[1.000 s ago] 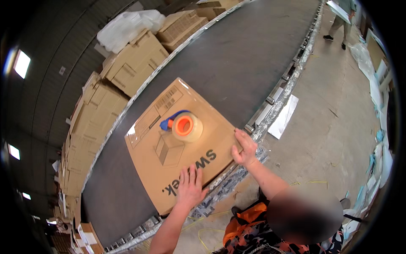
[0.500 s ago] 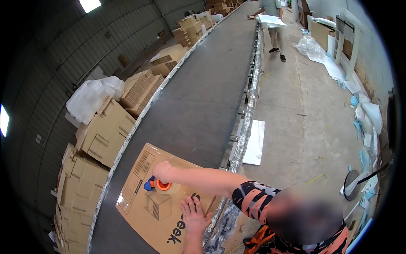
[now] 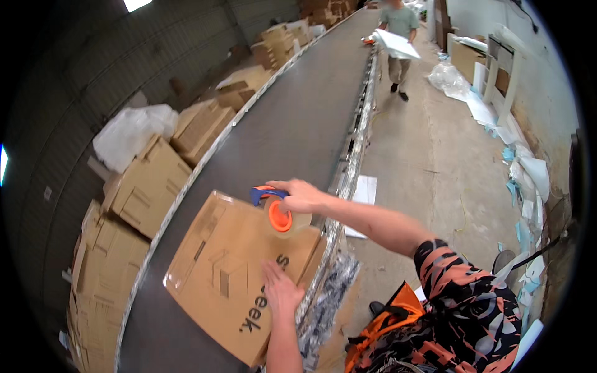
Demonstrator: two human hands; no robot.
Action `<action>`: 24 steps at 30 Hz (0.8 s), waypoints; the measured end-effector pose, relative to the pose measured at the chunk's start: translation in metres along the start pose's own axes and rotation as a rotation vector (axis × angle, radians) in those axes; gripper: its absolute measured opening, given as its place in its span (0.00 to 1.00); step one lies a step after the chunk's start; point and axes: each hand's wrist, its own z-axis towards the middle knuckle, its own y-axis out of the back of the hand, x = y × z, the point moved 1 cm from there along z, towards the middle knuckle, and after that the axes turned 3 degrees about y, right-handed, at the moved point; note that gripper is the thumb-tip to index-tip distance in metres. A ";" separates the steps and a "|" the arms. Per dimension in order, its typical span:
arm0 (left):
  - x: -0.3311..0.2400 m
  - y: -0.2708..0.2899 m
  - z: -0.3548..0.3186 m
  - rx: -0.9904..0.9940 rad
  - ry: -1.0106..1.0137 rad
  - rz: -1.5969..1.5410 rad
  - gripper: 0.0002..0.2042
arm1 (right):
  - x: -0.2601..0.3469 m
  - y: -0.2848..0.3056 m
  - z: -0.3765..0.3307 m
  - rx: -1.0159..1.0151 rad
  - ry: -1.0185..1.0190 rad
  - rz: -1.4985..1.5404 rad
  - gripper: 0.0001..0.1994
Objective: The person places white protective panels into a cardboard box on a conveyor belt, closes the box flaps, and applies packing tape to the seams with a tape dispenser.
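A flat brown cardboard carton [image 3: 205,311] lies at a slant on the dark conveyor belt [image 3: 267,137], with dark lettering and a printed box drawing on top. Shiny clear tape shows along its far and left edges. My right hand [image 3: 303,198] is closed on a tape dispenser [image 3: 280,216] with an orange hub, a blue end and a thick roll. It is over the carton's far right corner; whether it touches the cardboard I cannot tell. My left hand [image 3: 283,292] rests on the carton's right part, fingers stretched out and slightly blurred, holding nothing.
Stacked brown cartons [image 3: 146,186] and a white plastic-wrapped bundle [image 3: 134,133] line the belt's left side. A metal rail [image 3: 354,165] edges its right. Farther up the aisle a person [image 3: 400,46] carries a white panel [image 3: 396,45]. Scraps lie along the right wall.
My right hand has moved right with the tape dispenser, from the carton's left middle to its far right corner. My left hand stays on the carton. The distant person has turned and stands nearer.
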 end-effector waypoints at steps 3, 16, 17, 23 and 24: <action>-0.017 0.000 0.010 -0.031 0.017 -0.031 0.57 | 0.014 -0.017 0.002 0.084 0.049 -0.774 0.29; -0.029 0.014 0.019 0.055 -0.199 0.352 0.54 | -0.059 -0.036 -0.131 0.588 0.024 -1.003 0.19; -0.042 0.024 0.026 0.060 -0.199 0.346 0.54 | -0.075 -0.045 -0.138 0.455 0.109 -1.027 0.17; -0.081 0.034 0.041 0.329 -0.093 0.539 0.53 | -0.118 -0.095 -0.102 0.786 0.073 -1.110 0.24; -0.082 0.035 0.043 0.335 -0.073 0.544 0.53 | -0.128 -0.101 -0.097 0.929 0.008 -1.100 0.33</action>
